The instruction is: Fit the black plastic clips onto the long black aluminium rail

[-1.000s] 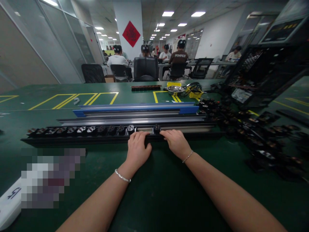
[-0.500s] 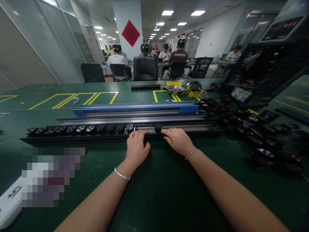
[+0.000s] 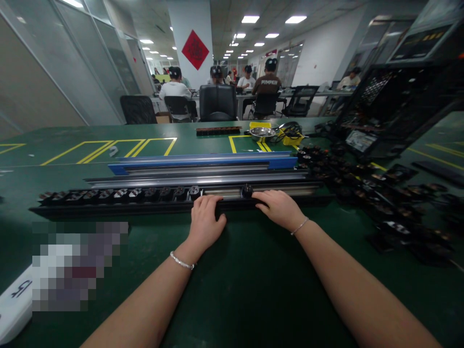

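A long black rail point(image 3: 108, 209) lies across the green table in front of me. Several socket modules point(image 3: 121, 194) sit in a row along its left half. My left hand point(image 3: 205, 222) rests on the rail's front edge at its middle, fingers curled over the top and thumb against the front. My right hand point(image 3: 277, 208) lies on the rail just to the right, its fingertips closed against a single black module point(image 3: 247, 190) that stands apart from the row.
Behind the rail lie silver rails point(image 3: 203, 180) and a blue-edged one point(image 3: 203, 162). A heap of loose black modules point(image 3: 380, 198) covers the table at right, below a black crate point(image 3: 398, 106). A metal bowl point(image 3: 263, 133) sits farther back. Several people sit at distant desks.
My right hand has slid to the right along the rail, and the single black module has moved right with it. My left hand has stayed put.
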A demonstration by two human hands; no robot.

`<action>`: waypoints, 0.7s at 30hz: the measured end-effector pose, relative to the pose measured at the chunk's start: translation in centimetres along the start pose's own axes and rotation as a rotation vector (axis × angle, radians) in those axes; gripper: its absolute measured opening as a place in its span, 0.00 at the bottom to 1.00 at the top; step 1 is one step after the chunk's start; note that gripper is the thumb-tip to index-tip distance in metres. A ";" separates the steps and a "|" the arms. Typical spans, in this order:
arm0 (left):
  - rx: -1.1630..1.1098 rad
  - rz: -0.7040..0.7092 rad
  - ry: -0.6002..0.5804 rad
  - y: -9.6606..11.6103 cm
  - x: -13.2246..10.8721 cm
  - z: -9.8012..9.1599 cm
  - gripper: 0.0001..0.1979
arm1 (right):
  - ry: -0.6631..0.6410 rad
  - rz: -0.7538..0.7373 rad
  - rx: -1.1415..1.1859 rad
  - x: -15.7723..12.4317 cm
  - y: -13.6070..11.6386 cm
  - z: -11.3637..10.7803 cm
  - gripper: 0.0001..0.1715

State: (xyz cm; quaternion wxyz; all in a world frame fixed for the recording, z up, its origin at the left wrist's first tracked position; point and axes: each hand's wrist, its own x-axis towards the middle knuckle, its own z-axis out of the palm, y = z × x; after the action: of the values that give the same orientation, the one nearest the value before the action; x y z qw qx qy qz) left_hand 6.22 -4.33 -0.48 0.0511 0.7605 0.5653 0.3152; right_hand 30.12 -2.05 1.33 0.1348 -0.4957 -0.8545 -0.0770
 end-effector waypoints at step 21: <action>-0.030 0.049 -0.014 -0.3 0.0 0.0 0.22 | -0.020 0.014 -0.043 -0.8 1.6 -1.2 0.14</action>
State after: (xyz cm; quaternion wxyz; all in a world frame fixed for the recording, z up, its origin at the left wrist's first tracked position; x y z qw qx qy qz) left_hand 6.03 -4.23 -0.61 0.0587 0.7756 0.5413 0.3195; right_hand 32.07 -2.22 2.23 0.1164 -0.5050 -0.8505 -0.0894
